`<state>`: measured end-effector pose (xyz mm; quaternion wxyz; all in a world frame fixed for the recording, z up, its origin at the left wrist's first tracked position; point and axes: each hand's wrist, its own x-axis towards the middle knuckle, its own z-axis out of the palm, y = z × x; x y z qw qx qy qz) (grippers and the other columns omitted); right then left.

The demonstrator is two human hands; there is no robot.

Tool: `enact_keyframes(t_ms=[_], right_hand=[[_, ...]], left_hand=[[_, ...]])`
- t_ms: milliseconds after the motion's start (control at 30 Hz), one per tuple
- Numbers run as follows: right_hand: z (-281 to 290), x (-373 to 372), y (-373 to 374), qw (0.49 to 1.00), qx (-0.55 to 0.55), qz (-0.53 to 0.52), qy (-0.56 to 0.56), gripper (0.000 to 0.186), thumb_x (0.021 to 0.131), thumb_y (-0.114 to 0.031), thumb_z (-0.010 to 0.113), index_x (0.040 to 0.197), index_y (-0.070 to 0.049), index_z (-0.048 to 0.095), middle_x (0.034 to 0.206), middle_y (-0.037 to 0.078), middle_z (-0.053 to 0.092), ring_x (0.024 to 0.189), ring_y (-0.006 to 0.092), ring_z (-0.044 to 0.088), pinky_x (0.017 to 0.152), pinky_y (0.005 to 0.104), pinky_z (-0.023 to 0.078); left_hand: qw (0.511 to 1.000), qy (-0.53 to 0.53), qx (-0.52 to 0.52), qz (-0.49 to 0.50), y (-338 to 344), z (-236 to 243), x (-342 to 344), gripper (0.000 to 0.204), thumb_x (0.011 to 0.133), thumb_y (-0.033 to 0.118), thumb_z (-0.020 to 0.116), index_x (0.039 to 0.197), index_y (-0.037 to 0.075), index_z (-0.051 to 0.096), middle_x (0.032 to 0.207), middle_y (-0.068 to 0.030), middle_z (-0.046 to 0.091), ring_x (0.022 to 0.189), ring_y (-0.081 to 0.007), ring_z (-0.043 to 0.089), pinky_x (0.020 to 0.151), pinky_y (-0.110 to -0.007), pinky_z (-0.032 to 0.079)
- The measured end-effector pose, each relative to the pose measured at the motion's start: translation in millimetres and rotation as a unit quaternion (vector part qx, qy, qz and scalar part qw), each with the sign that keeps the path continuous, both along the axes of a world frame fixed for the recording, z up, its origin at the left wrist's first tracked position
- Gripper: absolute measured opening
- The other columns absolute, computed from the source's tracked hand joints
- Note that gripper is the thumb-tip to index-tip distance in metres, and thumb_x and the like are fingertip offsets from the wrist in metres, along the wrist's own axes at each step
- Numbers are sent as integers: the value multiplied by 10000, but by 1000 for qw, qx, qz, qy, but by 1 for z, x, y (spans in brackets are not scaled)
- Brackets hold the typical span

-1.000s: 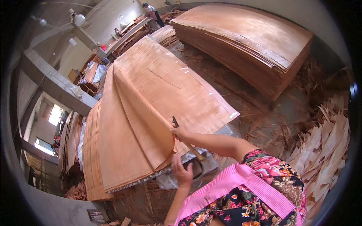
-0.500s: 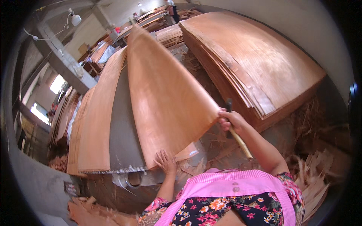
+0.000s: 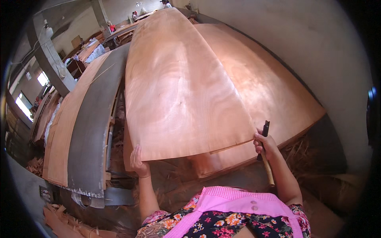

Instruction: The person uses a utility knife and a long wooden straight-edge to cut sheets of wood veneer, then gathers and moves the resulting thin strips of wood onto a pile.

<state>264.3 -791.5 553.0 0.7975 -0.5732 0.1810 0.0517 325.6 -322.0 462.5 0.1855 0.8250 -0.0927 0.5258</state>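
Observation:
A large reddish-brown wood veneer sheet (image 3: 180, 91) stretches away from me, held up by its near edge. My left hand (image 3: 139, 162) grips its near left corner, fingers pointing up along the edge. The near right corner is pinched in my right hand (image 3: 266, 144). That same hand also holds a tool with a black head and a pale wooden handle (image 3: 268, 172), its lower end hanging down. Beneath and to the right of the sheet lies a stack of veneer (image 3: 274, 83), partly covered by it.
On the left, a long table with a dark grey top (image 3: 89, 131) bears more veneer sheets (image 3: 59, 154). Torn veneer scraps (image 3: 67, 224) litter the floor. A wall (image 3: 317, 47) runs along the right. A concrete pillar (image 3: 55, 59) and people stand farther back.
The veneer sheet has swung right, off the grey tabletop and over the stack. My left hand has gone from lying flat on it to gripping its corner. The right hand keeps its hold.

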Motion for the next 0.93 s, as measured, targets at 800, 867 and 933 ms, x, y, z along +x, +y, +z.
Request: enact_keyframes(t_ms=[800,867,933], right_hand=[[6,39,-599,973,-210,-80,-52,376,790,-57,558,1160,-16,511,613,-6,499,464,80,436,397,205,331],[-20,39,-647,960,-261,-91,-31,324,783,-39,576,1105,-12,559,604,6,513,508,104,483,424,246,374],[-47,48,-676,938,-321,-114,-63,359,793,-45,565,1150,-31,536,694,65,579,529,141,508,462,276,409]], left_hand=[[965,186,145,-117,-584,-12,25,267,701,-6,498,946,37,593,942,-126,619,888,-269,600,767,-347,489],[957,219,146,-120,-625,-32,23,263,700,-2,503,945,40,590,952,-130,617,894,-272,599,767,-344,490],[944,259,143,-146,-648,-51,25,269,702,35,520,959,58,595,970,-140,611,910,-282,592,773,-340,487]])
